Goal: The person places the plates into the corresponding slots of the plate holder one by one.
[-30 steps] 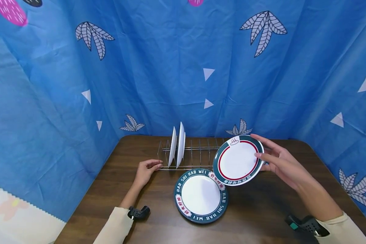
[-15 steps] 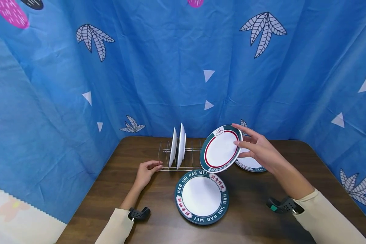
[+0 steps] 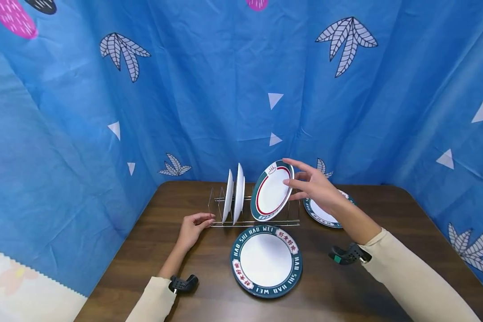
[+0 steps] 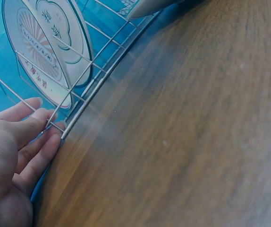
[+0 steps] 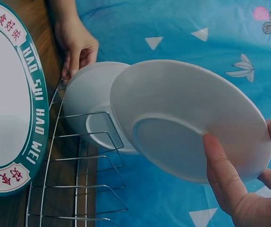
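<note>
My right hand holds a white plate with a green rim and red ring by its right edge. The plate is steeply tilted above the middle of a wire dish rack; its white underside shows in the right wrist view. Two plates stand on edge in the rack's left part, a smaller one and a taller one. At the rack's left end my left hand pinches the end wire, thumb and fingers around it in the left wrist view.
A large green-rimmed plate lies flat in front of the rack on the wooden table. Another green-rimmed plate lies behind my right forearm, partly hidden. A blue patterned curtain hangs behind and along the sides.
My right hand has carried the plate leftward and slightly up, over the rack, turning it steeper. The plate at the right has come into view. My left hand stays on the rack.
</note>
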Demonstrator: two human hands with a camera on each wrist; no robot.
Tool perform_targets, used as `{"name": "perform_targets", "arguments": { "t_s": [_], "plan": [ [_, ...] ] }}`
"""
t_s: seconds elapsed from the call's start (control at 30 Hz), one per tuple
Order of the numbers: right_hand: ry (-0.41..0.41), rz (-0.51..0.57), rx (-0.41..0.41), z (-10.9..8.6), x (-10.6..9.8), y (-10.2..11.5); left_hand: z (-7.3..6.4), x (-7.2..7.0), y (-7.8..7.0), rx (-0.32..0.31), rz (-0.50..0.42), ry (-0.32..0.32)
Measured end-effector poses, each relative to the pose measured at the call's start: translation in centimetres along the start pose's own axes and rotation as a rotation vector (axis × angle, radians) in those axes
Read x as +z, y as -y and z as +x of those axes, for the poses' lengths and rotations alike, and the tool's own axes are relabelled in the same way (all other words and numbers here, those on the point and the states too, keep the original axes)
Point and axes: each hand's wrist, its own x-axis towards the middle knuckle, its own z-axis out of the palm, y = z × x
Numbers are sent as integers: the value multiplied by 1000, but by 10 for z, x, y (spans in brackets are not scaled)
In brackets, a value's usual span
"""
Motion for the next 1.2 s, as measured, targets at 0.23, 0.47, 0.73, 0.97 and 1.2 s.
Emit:
{"name": "perform_targets", "arguments": {
  "t_s": [0.23,0.47,0.73,0.97,1.2],
  "plan": [
    [27,-24,-3,19,17,-3,-4,-1,-4,-29,-34,24],
    [69,-25,-15,40,31,-3,-6,-1,-23,-18,-6,52],
    [85,-117,-41,57,48,-6,-1,-1,-2,-32,-5,4],
    [99,-145,-65,67,65,-20,0,0,-2,4,-17,9],
    [78,-191,-87,71,77,-37,1,1,-1,-29,-9,25]
  ]
}}
